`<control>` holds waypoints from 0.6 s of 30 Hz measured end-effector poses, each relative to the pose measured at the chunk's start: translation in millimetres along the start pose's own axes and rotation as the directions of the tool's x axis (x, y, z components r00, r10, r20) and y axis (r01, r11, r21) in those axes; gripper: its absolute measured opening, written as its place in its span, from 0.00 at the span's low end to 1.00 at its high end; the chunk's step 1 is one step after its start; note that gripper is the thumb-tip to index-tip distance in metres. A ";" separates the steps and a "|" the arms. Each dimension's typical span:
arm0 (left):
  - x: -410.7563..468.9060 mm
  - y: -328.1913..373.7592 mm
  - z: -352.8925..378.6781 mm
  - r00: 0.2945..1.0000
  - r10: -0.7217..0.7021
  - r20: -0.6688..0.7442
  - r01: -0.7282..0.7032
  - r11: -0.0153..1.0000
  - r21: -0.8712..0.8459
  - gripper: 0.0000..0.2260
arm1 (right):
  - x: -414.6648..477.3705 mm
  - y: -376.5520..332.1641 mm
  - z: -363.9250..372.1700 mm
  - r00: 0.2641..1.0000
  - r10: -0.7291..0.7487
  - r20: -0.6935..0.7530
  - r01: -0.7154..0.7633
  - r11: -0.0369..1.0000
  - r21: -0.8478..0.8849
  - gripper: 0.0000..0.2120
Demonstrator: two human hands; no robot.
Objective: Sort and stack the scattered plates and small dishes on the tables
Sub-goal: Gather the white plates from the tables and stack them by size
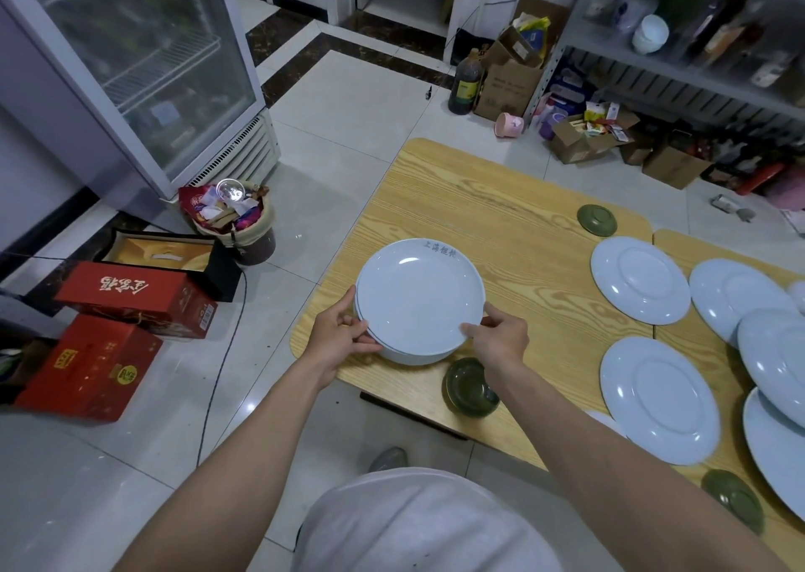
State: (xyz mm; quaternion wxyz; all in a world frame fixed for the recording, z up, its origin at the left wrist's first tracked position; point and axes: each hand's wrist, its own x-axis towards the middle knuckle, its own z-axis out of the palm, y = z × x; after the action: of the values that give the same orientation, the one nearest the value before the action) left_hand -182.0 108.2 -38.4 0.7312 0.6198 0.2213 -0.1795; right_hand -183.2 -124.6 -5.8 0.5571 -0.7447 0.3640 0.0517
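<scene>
Here, a small green dish [469, 386] sits by the bench's [501, 205] near edge. Just beyond it, the left hand [337, 332] and right hand [501, 338] each grip opposite rims of the stack of white plates [420, 297] at the bench's left end. Farther off lies another green dish [596, 219].

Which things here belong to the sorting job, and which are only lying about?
Job:
- stack of white plates, gripped by left hand and right hand
- loose white plates
- green small dishes

Lying about:
- rubbish bin
- red boxes
- oil bottle
</scene>
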 end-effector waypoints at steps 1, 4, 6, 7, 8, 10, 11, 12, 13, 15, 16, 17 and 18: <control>-0.1 0.0 0.3 1.000 0.000 -0.002 0.000 1.000 0.004 0.31 | -0.1 0.0 0.3 1.000 -0.001 0.001 0.001 1.000 -0.007 0.30; -0.6 0.4 0.5 1.000 -0.001 -0.009 0.002 1.000 0.012 0.31 | -0.3 1.2 0.1 1.000 0.003 0.009 -0.003 1.000 -0.016 0.30; -0.8 1.3 0.6 1.000 -0.002 -0.012 0.002 1.000 0.015 0.31 | -1.0 1.8 -0.1 1.000 0.008 0.012 -0.008 1.000 -0.022 0.30; -1.0 2.1 0.7 1.000 -0.002 -0.012 0.002 1.000 0.022 0.31 | -1.4 1.9 0.0 1.000 0.008 0.012 -0.008 1.000 -0.024 0.30; -1.5 2.9 0.6 1.000 -0.003 -0.012 0.003 1.000 0.031 0.31 | -1.9 1.7 0.1 1.000 0.009 0.013 -0.008 1.000 -0.024 0.30; -2.5 5.1 1.0 1.000 -0.002 -0.017 0.003 0.999 0.049 0.31 | -3.4 1.1 -0.7 1.000 0.007 0.018 -0.006 0.999 -0.034 0.31; -2.7 6.8 1.4 1.000 -0.001 -0.023 0.003 0.998 0.061 0.30 | -4.0 0.7 -1.4 1.000 0.004 0.020 -0.003 0.999 -0.043 0.31; -3.1 8.8 1.8 0.999 0.001 -0.033 0.002 0.997 0.082 0.31 | -4.5 0.5 -2.8 1.000 0.002 0.025 -0.001 0.999 -0.047 0.31; -3.3 11.3 3.0 0.999 0.004 -0.045 0.001 0.994 0.107 0.31 | -4.4 0.2 -4.6 0.999 0.003 0.033 -0.002 0.999 -0.043 0.30; -5.0 16.9 6.6 0.997 0.028 -0.076 -0.014 0.984 0.175 0.30 | -4.7 -0.8 -10.4 0.998 0.007 0.057 -0.006 1.000 -0.022 0.27; -6.7 20.0 9.7 0.994 0.056 -0.098 -0.033 0.974 0.225 0.29 | -4.8 -1.9 -14.8 0.997 0.007 0.071 -0.006 1.000 -0.011 0.25; -8.4 23.5 14.3 0.987 0.099 -0.127 -0.058 0.955 0.291 0.26 | -4.4 -3.7 -20.3 0.996 -0.002 0.088 0.003 1.000 -0.008 0.25; -10.4 27.6 20.2 0.975 0.153 -0.159 -0.083 0.922 0.378 0.24 | -4.2 -6.7 -26.9 0.994 -0.023 0.108 0.025 1.000 -0.015 0.24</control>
State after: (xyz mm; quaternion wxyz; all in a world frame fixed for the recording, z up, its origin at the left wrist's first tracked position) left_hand -173.8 92.8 -7.2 0.5874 0.7723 0.2128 -0.1150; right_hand -191.1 -145.2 11.6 0.5704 -0.7496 0.3241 0.0882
